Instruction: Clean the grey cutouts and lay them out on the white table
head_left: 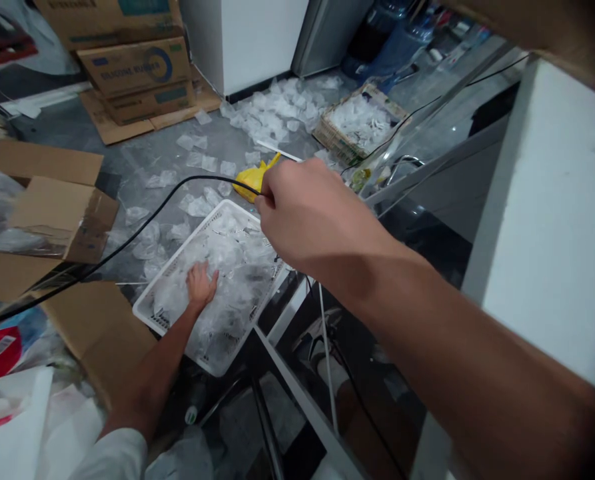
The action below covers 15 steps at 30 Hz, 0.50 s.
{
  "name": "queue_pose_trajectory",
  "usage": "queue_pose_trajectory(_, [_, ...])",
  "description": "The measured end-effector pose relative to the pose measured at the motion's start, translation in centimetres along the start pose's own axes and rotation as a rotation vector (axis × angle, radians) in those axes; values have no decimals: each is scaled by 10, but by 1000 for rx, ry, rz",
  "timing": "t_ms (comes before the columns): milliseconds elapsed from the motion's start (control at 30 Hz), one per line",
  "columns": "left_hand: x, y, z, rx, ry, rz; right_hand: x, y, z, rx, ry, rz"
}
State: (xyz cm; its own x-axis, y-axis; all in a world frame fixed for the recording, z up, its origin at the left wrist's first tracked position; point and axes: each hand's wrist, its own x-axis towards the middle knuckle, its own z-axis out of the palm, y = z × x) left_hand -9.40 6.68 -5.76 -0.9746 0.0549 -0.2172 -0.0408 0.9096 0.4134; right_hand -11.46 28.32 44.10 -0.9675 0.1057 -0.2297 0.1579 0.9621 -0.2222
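Close to the camera, my right hand is closed around a black cable, which runs off in a curve to the lower left. Lower down, my left hand rests on small clear plastic bags, with fingers apart and nothing seen in its grip. The bags fill a white plastic basket that sits tilted in view. Behind my right hand, a yellow plastic bag lies partly hidden.
Many clear packets litter the floor beside a second, full basket. Cardboard boxes are stacked at the back. An open carton stands left. A metal frame and white tabletop flank the right side.
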Motion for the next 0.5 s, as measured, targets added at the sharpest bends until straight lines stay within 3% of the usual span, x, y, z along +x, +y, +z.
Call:
queue_pose_trajectory(133, [-6, 15, 1, 5, 34, 80, 2, 1, 0, -17, -24, 1])
queue_pose_trajectory(333, [-9, 51, 20, -34, -266, 566, 3, 0, -1, -39, -29, -4])
queue_pose_trajectory(400, [-7, 56, 22, -45, -280, 599, 2, 0, 0, -37, -24, -2])
queue_pose_trajectory(500, [-1, 55, 16, -67, -207, 517, 3, 1, 1, -39, -23, 17])
